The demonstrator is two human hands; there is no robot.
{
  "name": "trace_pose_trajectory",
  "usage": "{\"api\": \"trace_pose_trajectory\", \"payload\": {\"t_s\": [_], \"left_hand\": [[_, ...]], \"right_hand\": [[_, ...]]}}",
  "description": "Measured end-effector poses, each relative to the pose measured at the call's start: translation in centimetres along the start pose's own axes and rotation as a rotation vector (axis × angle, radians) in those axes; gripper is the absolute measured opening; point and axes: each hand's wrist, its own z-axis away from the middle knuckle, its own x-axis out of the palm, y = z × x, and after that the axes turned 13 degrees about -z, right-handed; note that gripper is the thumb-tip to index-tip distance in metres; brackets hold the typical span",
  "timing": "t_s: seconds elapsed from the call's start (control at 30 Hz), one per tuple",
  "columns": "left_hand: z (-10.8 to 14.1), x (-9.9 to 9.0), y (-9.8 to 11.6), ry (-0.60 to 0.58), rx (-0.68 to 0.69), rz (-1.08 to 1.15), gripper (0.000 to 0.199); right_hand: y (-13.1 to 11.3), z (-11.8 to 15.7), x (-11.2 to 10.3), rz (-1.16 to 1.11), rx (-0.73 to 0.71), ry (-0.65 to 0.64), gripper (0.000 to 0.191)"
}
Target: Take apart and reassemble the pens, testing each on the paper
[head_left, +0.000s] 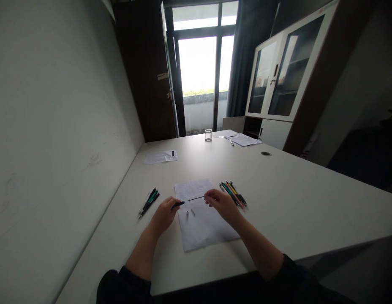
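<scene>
Over the paper sheets, my left hand is closed on a dark pen barrel that points to the right. My right hand pinches one end of a thin dark pen refill. The refill's free end points left toward the barrel, with a small gap between them. Below, on the paper, lie two small pen parts: a pointed tip piece and a short light piece.
Several pens lie in a bundle to the left, and several coloured pens beside my right hand. Farther back are a paper with a dark object, a glass, more papers and a cable hole. A wall borders the left.
</scene>
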Motion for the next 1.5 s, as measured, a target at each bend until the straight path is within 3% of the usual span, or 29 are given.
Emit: {"api": "trace_pose_trajectory", "payload": {"t_s": [0.13,0.37,0.57,0.7,0.93,1.03,1.2,1.5], "left_hand": [[0.0,0.1,-0.2,0.019,-0.007,0.020,0.021],[-0.1,-0.2,0.3,0.006,0.029,0.002,0.022],[0.0,-0.4,0.5,0.010,0.052,0.026,0.022],[0.0,-0.4,0.7,0.012,0.027,0.052,0.015],[0.0,-0.9,2.0,-0.013,0.056,0.060,0.012],[0.1,-0.8,2.3,-0.032,0.079,0.050,0.011],[0.1,-0.5,2.4,-0.044,0.106,0.019,0.012],[0.1,-0.6,2.1,-0.031,0.032,0.076,0.016]], "right_hand": [[-0.4,1.2,-0.7,0.202,-0.144,0.023,0.011],[-2.2,2.2,0.2,0.606,-0.419,-0.363,0.015],[-2.4,3.1,0.5,0.640,-0.423,-0.518,0.014],[-2.2,3.1,0.5,0.586,-0.378,-0.504,0.017],[-2.6,1.4,1.5,0.568,-0.341,-0.308,0.021],[-2.7,0.5,2.2,0.602,-0.365,-0.337,0.028],[-2.3,-0.1,3.0,0.657,-0.378,-0.426,0.009],[-1.7,0.4,1.3,0.644,-0.343,-0.378,0.009]]}}
